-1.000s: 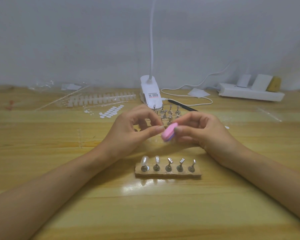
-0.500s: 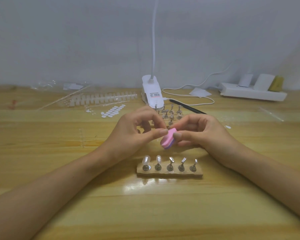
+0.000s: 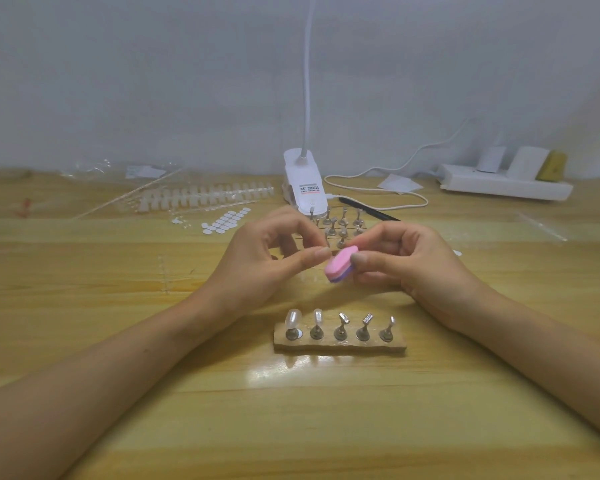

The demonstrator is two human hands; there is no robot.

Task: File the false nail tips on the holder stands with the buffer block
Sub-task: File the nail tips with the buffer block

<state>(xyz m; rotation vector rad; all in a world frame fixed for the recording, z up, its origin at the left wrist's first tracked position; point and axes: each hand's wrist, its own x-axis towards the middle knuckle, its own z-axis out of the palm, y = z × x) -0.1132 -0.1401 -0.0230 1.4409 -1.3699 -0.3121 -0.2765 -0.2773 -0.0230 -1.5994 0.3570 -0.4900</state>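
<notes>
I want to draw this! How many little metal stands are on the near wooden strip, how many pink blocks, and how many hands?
metal stands on the near wooden strip: 5
pink block: 1
hands: 2 (left hand, right hand)
Total: 8

Two hands: left hand (image 3: 253, 268), right hand (image 3: 420, 268). One buffer block (image 3: 339, 269). Five holder stands (image 3: 341, 329) on one wooden base (image 3: 340, 346). One lamp (image 3: 305, 183), one power strip (image 3: 499, 186).
</notes>
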